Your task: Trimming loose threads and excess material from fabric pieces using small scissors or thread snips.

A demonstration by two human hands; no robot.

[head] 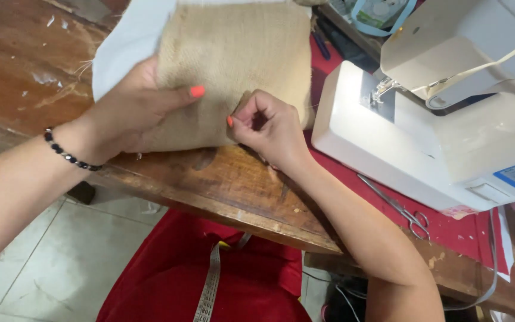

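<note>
Your left hand [129, 110] lies spread flat on the burlap piece [233, 65], thumb stretched across it. Your right hand [269, 128] has its fingers curled tight, pinching the burlap's lower edge on the wooden table [222, 185], just beside the white sewing machine [436, 119].

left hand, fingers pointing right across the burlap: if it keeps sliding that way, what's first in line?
Probably the right hand, which pinches the near edge of the tan woven burlap piece. The left hand lies flat on that cloth, its orange-nailed thumb aimed at the right hand's knuckles. Beyond them stands the white sewing machine.
</note>
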